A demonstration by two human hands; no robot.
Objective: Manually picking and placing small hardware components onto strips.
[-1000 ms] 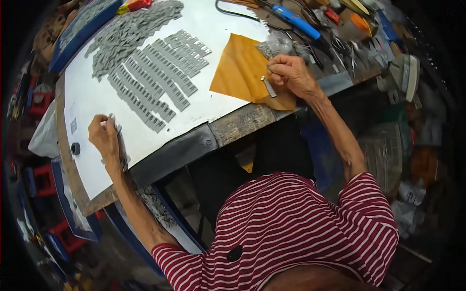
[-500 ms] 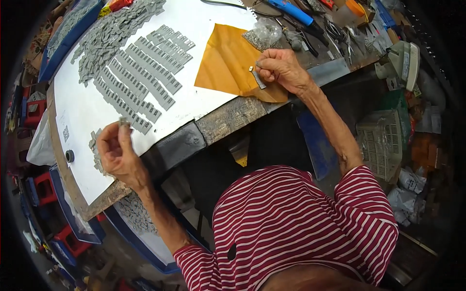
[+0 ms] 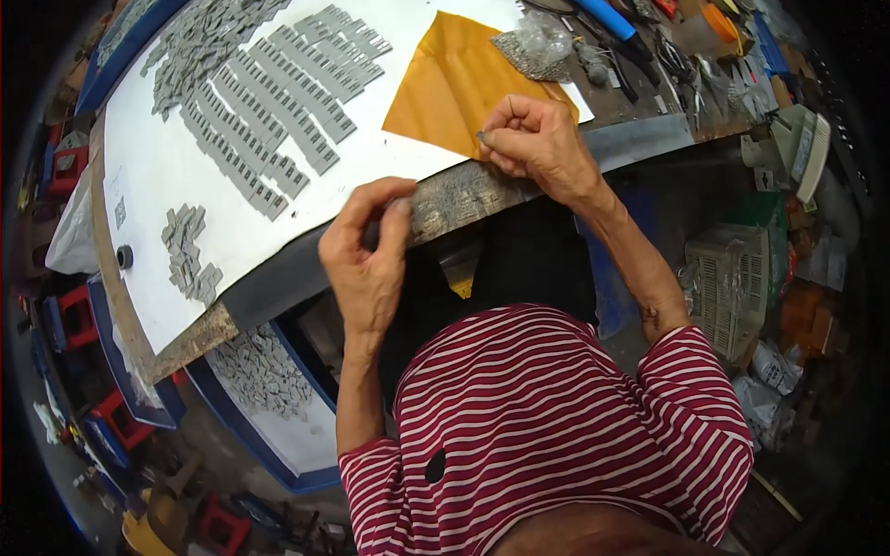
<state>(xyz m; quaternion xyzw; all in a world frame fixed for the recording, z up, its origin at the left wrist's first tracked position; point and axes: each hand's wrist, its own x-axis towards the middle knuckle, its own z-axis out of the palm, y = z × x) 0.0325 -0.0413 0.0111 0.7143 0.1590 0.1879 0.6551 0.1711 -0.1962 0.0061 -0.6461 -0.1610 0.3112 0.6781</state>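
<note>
My left hand hovers over the table's front edge, thumb and forefinger curled together in a pinch. What sits between those fingertips, if anything, is too small to make out. Beside the lower corner of the orange-brown sheet, my right hand is closed, and a tiny dark bit shows at its fingertips. Small flat grey pieces lie in slanting, overlapping rows on the white sheet. A large heap of similar pieces lies behind them, and a smaller loose pile lies at the near left.
A clear bag of tiny metal parts rests at the orange sheet's far corner. Pliers and a blue-handled tool clutter the back right. Below the table's left edge is a blue tray of grey pieces. A small black ring lies nearby.
My left hand has moved right, away from the near end of the rows, uncovering the loose pile. My right hand stays near the orange sheet's edge. The view has shifted slightly.
</note>
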